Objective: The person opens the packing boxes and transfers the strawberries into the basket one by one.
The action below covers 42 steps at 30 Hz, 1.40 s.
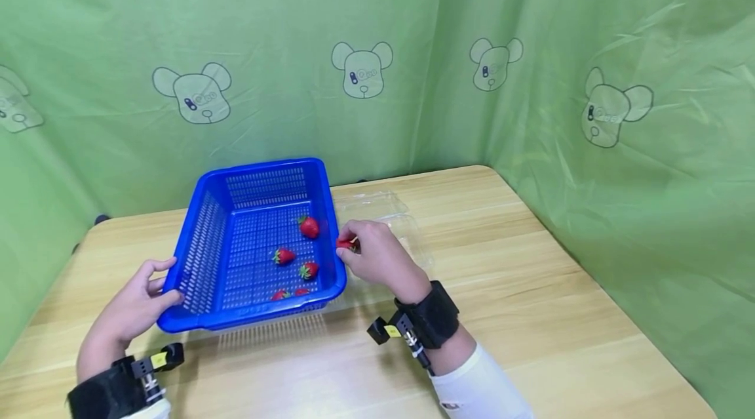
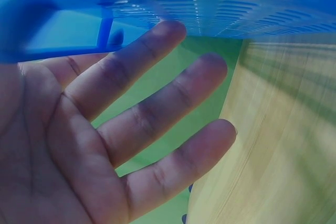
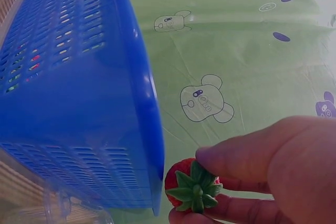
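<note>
A blue plastic basket [image 1: 268, 317] with slotted walls stands on the table, several red strawberries [image 1: 309, 227] lying inside it. At its near left corner my left hand [image 1: 132, 304] holds the rim by thumb and forefinger. The left wrist view shows the other fingers [image 2: 181, 90] spread fairly straight below the rim. My right hand [image 1: 377, 255] pinches one strawberry [image 3: 181, 182] between thumb and fingers, just outside the basket's right rim. Its green leaves face the right wrist camera. The hand partly hides this strawberry in the head view.
Clear plastic packaging [image 1: 407, 225] lies on the wooden table [image 1: 531, 314], right of the basket and partly behind my right hand. A green curtain [image 1: 283, 32] printed with bear heads hangs behind the table and along its sides.
</note>
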Tool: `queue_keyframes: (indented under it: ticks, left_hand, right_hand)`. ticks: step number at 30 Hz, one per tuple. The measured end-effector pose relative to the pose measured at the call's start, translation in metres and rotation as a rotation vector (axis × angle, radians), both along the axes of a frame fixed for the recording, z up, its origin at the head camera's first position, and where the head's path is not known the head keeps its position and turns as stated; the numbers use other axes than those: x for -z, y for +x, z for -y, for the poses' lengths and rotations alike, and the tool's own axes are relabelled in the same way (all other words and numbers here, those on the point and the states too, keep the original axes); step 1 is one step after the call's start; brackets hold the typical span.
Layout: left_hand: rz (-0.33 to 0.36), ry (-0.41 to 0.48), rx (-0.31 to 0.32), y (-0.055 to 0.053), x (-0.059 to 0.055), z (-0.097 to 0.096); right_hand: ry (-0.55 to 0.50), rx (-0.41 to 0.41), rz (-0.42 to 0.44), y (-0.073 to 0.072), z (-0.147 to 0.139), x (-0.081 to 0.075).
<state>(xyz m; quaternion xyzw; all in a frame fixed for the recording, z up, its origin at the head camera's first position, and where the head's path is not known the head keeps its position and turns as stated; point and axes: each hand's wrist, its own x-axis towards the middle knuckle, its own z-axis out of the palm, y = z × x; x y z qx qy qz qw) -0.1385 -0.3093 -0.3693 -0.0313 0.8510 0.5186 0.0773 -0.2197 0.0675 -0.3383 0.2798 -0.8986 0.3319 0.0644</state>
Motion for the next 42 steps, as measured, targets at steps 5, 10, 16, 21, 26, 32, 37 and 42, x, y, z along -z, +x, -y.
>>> queue_keyframes:
  ticks: [5, 10, 16, 21, 26, 32, 37, 42]
  left_hand:
    - [0.004, 0.000, 0.001, 0.000, -0.001, 0.000]
    - [0.013, -0.003, 0.001, 0.001, -0.003, -0.001]
    - [0.013, -0.011, -0.001, 0.001, -0.004, -0.002]
    - [0.018, -0.016, -0.004, 0.001, -0.002, -0.002]
    - [0.006, -0.013, -0.003, 0.001, -0.002, -0.002]
    - [-0.002, -0.016, -0.005, 0.001, -0.003, -0.001]
    - [0.006, -0.012, -0.008, 0.000, -0.003, -0.001]
    - [0.015, -0.010, -0.005, 0.000, -0.003, -0.002]
  right_hand:
    - [-0.017, -0.014, 0.006, 0.001, 0.001, 0.000]
    - [-0.022, -0.034, 0.006, 0.002, 0.001, 0.000]
    - [-0.032, -0.066, -0.001, 0.002, 0.004, 0.003]
    - [-0.028, -0.095, -0.040, 0.003, 0.008, 0.006]
    - [-0.042, -0.123, -0.074, 0.004, 0.011, 0.007]
    - [-0.073, -0.155, -0.105, 0.006, 0.014, 0.007]
    - [-0.052, -0.180, -0.118, 0.007, 0.018, 0.010]
    - [-0.037, -0.209, -0.145, 0.009, 0.021, 0.014]
